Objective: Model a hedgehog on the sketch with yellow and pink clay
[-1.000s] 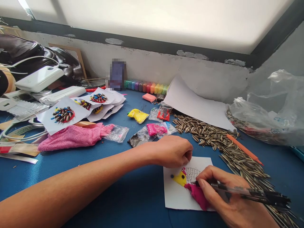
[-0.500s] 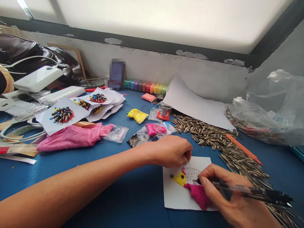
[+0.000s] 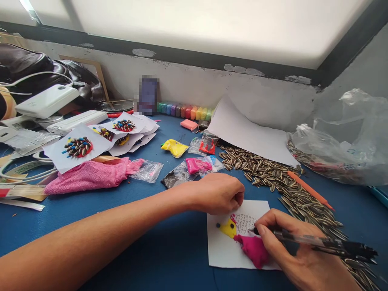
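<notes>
A white paper card [image 3: 220, 252] lies on the blue table in front of me. On it are a yellow clay snout with black dots [image 3: 228, 229], a magenta clay lump [image 3: 254, 249] and an outlined patch of small curved ink marks [image 3: 245, 223]. My right hand [image 3: 291, 246] grips a black pen [image 3: 321, 242], its tip at the lower right of those marks. Curled into a loose fist, my left hand [image 3: 222, 193] rests at the card's top edge; its fingertips are hidden.
Striped sunflower seeds [image 3: 266, 169] spread along the right, with an orange stick [image 3: 311, 190] among them. Behind are white sheets [image 3: 245, 133], a plastic bag [image 3: 339, 141] and clay packets [image 3: 198, 165]. At left lie seed-covered cards [image 3: 77, 147], a pink cloth [image 3: 87, 177] and white power banks [image 3: 48, 101].
The pen has shifted slightly to the right over the card, and more curved ink marks show in the outlined patch. My left hand stays at the card's top edge.
</notes>
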{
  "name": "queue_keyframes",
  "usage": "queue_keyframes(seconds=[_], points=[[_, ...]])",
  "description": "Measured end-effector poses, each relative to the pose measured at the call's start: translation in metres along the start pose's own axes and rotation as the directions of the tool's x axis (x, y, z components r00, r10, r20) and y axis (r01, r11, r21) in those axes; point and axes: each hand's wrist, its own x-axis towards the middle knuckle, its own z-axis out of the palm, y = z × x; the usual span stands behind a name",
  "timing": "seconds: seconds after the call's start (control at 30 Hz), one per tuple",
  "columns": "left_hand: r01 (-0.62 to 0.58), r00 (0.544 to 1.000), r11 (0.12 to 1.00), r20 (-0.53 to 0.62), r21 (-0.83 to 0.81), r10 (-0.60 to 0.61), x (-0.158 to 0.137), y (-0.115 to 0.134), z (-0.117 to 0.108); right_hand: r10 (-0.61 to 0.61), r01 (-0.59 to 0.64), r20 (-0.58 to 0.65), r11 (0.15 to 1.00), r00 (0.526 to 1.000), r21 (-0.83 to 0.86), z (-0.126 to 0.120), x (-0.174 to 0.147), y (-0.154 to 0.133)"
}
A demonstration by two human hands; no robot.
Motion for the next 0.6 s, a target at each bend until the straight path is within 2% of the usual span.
queue_keyframes(seconds=[0.43,0.6], points=[[0.002,1.0,1.0,0.015,-0.004,-0.002,-0.0014,0.0015,-0.0012,0.052,-0.058,0.091,0.996,0.994,0.064,-0.0005,-0.0002,-0.0004],[0.01,1.0,1.0,0.02,-0.012,-0.01,-0.0014,0.0014,-0.0009,0.042,-0.042,0.005,0.999,0.999,0.012,-0.0046,-0.0011,-0.0012]])
